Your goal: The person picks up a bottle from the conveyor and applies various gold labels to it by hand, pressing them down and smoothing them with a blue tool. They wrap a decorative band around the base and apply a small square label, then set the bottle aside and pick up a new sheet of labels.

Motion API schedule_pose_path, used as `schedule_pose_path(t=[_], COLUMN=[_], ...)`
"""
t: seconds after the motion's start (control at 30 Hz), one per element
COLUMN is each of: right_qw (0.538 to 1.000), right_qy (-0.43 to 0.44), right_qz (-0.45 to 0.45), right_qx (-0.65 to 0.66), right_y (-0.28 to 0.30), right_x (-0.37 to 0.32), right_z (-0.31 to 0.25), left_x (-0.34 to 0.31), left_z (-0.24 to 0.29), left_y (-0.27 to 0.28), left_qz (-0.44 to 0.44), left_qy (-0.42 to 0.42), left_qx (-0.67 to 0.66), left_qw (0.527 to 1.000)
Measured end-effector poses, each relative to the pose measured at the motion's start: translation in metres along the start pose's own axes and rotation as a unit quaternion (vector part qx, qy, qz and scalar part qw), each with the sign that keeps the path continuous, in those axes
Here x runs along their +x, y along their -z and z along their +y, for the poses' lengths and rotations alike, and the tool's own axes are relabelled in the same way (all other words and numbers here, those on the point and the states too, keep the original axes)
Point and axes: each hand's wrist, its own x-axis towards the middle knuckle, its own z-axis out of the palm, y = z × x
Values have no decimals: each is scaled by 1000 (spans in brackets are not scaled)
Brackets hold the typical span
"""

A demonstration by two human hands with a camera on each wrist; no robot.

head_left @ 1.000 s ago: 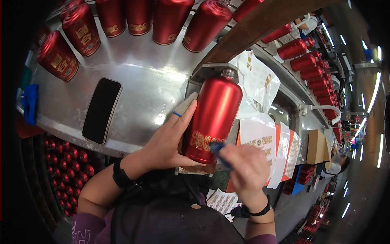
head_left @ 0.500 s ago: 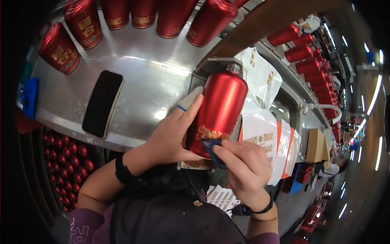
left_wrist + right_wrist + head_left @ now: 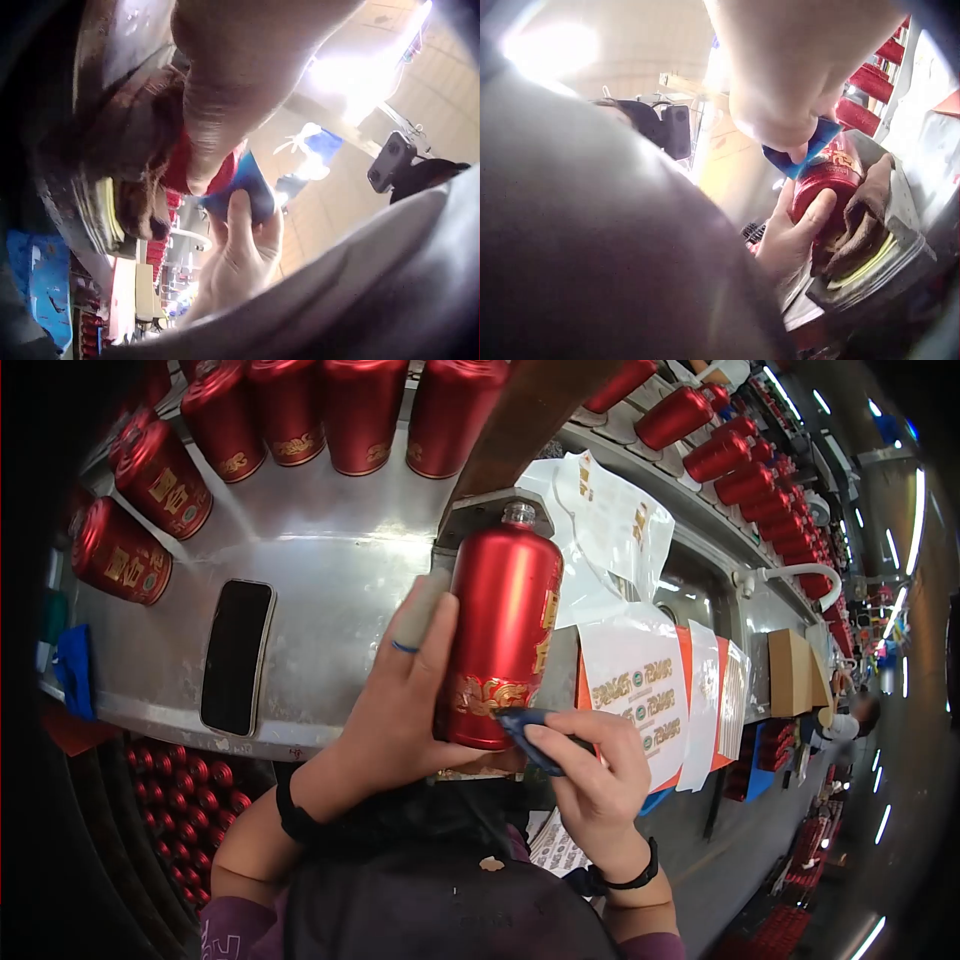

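Observation:
A red bottle (image 3: 505,610) with a clear glass neck lies tilted in front of me, a gold patterned band near its base and gold characters at its right edge. My left hand (image 3: 385,710) grips it from the left, thumb at the base; one finger wears a pale finger cover (image 3: 422,615) with a blue band. With thumb and fingers, my right hand (image 3: 605,765) pinches a thin, flat blue scraper (image 3: 530,738), its edge at the gold band. The left wrist view shows the blue scraper (image 3: 259,184) as a flat plate. Brown cloth (image 3: 866,214) lies beneath the bottle.
Several red bottles (image 3: 360,420) stand along the back of the metal table (image 3: 310,580). A phone (image 3: 237,658) lies at left. Gold-printed sticker sheets (image 3: 635,695) lie at right, before a sink with a white tap (image 3: 805,575). A wooden beam (image 3: 535,420) rises behind the bottle.
The bottle has turned in my left hand, so gold characters now show at its right edge. My right hand has shifted the blue scraper along the gold band. The head view has swung slightly.

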Motion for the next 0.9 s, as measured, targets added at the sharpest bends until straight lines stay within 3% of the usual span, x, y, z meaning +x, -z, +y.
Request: schedule_pose_path(t=[0.13, 0.2, 0.37, 0.47, 0.57, 0.67, 0.7, 0.8, 0.9], right_qw=[999, 997, 998, 995, 999, 994, 996, 997, 996], right_qy=[18, 81, 56, 85, 42, 104, 67, 69, 88], right_qz=[34, -2, -1, -44, -4, -12, -11, 25, 11], right_qx=[-22, -1, -7, 31, -11, 28, 56, -5, 19], right_y=[-9, -7, -7, -6, -3, -9, -7, -8, -7], right_x=[12, 16, 28, 25, 26, 18, 18, 19, 15], right_z=[14, 8, 12, -3, 20, 3, 3, 23, 19], left_x=[10, 14, 10, 9, 8, 4, 2, 3, 0], left_z=[6, -3, -10, -14, -11, -14, -15, -14, -18], left_y=[-5, -7, -9, -9, -9, -8, -7, -9, -8], left_qz=[-15, 1, -3, -13, -16, -16, -27, -19, -38], left_qy=[-34, -39, -31, -23, -23, -20, -13, -18, -8], left_qx=[24, -15, -10, 0, 0, 3, 5, -6, -1], left_qw=[999, 999, 999, 1000, 1000, 1000, 1000, 1000, 999])
